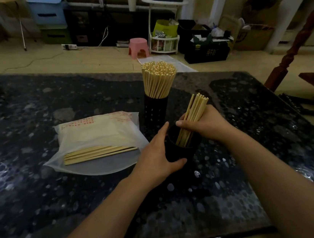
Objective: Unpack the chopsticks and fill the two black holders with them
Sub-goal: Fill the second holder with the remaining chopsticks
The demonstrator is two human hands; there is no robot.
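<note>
seen from the head: left hand [158, 154] wrapped around the side of the near black holder [182, 147] on the dark speckled table [43, 203], fingers curled on its wall, thumb at the rim; right hand [206, 124] clamped on a bundle of chopsticks [195, 111], tilted, lower ends inside that holder. just behind, standing upright, the far black holder [156, 112] packed full of chopsticks. to the left, flat on the table, the plastic bag [98, 134] with a few loose chopsticks [98, 153] lying on it.
</note>
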